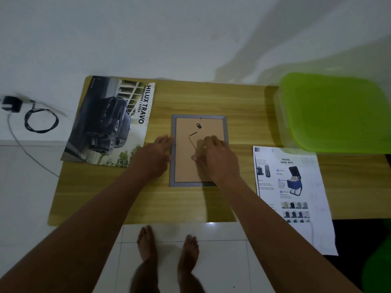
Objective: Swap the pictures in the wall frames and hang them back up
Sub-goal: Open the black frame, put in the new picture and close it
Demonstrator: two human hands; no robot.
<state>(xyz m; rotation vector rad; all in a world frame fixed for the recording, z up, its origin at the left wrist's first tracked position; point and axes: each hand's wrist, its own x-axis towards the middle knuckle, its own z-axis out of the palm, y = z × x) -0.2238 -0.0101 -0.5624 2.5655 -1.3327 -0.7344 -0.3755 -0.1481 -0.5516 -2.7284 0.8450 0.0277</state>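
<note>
A grey picture frame (173, 166) lies face down on the wooden table (190, 204), its tan backing board (186, 161) with a small hanger facing up. My left hand (153, 155) rests against the frame's left edge with straight fingers. My right hand (215, 155) lies on the backing board with curled fingers at the stand leg; whether it pinches anything is unclear. A truck brochure (110, 121) lies at the left. A shoe bag sheet (296, 197) lies at the right, overhanging the table's front edge.
A clear box with a green lid (334, 111) stands at the table's back right. A black charger with a looped cable (31, 117) lies on the white floor at the left. The white wall rises behind the table. My bare feet stand on the tiles.
</note>
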